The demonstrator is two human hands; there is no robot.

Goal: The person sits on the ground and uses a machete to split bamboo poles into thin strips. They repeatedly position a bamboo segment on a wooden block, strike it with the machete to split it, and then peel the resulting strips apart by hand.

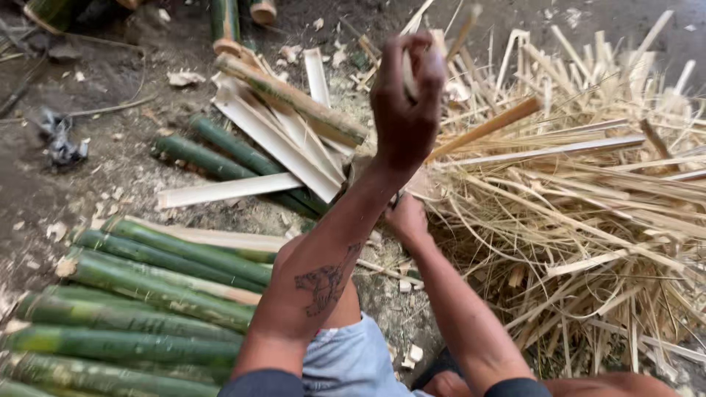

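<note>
Over the bamboo-strewn ground, we judge splitting under way: our left hand (pixel 406 103) is raised, fist closed on a pale strip (pixel 409 73), our right hand (pixel 406 219), grip unclear, steadies lower work beside the shavings pile (pixel 588 220); a controlled, aligned downstroke comes next.

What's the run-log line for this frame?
left hand: raised, gripping bamboo strip | right hand: low, partly hidden | green bamboo poles: left

Smooth green bamboo poles (pixel 147 294), pale matt split slats (pixel 279 140), dry fibrous straw-coloured shavings (pixel 588 220), rough dirt ground (pixel 73 176).
</note>
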